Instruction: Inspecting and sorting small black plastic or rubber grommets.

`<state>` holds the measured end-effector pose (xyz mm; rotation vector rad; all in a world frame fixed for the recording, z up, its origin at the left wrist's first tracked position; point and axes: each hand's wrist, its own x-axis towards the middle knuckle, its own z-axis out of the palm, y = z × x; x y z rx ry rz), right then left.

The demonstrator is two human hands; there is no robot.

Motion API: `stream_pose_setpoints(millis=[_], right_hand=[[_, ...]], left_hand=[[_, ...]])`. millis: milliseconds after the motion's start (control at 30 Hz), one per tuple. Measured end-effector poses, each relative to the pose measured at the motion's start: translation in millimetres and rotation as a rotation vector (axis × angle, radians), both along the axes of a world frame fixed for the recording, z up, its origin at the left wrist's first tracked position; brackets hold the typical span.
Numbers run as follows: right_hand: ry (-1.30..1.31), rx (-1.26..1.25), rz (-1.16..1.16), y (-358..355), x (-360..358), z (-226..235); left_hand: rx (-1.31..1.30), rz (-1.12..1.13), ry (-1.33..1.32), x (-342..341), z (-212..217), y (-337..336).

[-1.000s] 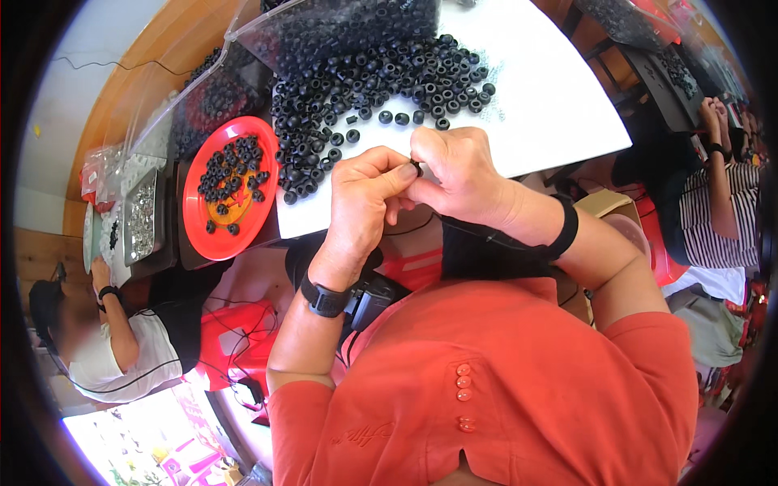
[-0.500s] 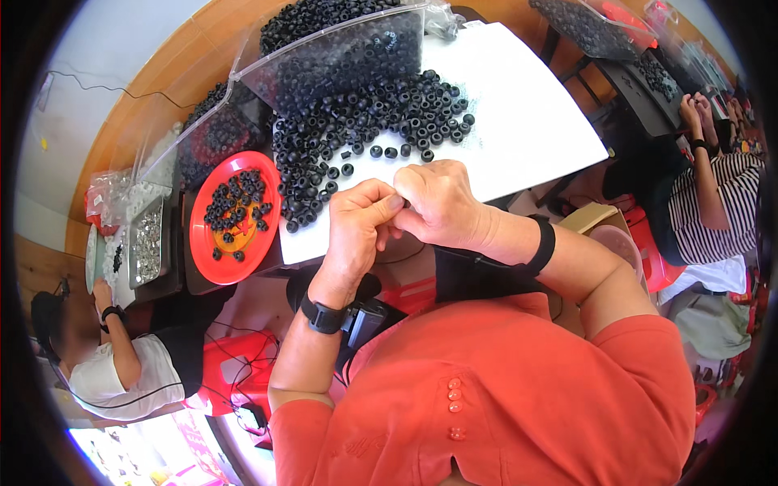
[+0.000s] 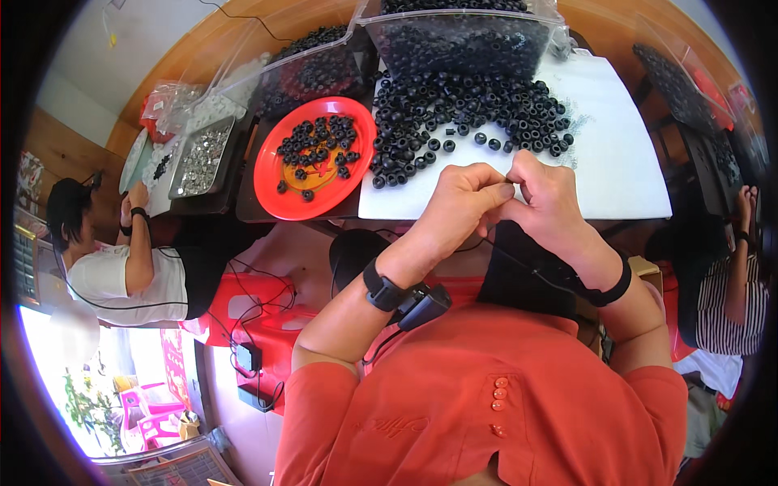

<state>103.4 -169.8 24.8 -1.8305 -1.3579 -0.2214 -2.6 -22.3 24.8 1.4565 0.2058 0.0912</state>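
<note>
My left hand and my right hand meet fingertip to fingertip over the near edge of the white board. Both are closed in a pinch, and whatever they hold is small and hidden by the fingers. Just beyond them spreads a heap of small black ring-shaped pieces with holes through them. A few of these pieces lie loose in front of the heap. To the left, a red round plate carries several black pieces, some with shiny bits showing.
A clear plastic bin full of black pieces stands behind the heap, with another clear bin to its left. Farther left is a metal tray of small silvery parts. Co-workers sit at left and right.
The whole view has turned left, so the table, plate and bins appear farther right. My hands stay together in a pinch near the board's edge.
</note>
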Motion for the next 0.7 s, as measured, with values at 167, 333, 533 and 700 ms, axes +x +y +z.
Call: stream_pose_setpoints(millis=[167, 333, 533, 700], right_hand=[[-0.067, 0.113, -0.031, 3.2, -8.1, -5.7], [-0.062, 0.045, 0.061, -7.0, 0.5, -9.2], [0.007, 0.062, 0.157, -2.9, 15.4, -6.6], [-0.147, 0.064, -0.096, 3.9, -12.5, -14.2]], left_hand=[[-0.092, 0.004, 0.025, 0.5, -2.0, 3.9], [-0.095, 0.147, -0.018, -2.7, -12.7, -2.3], [-0.059, 0.195, -0.084, -3.5, -14.7, -9.0], [-0.041, 0.223, -0.061, -7.2, -18.1, -10.1]])
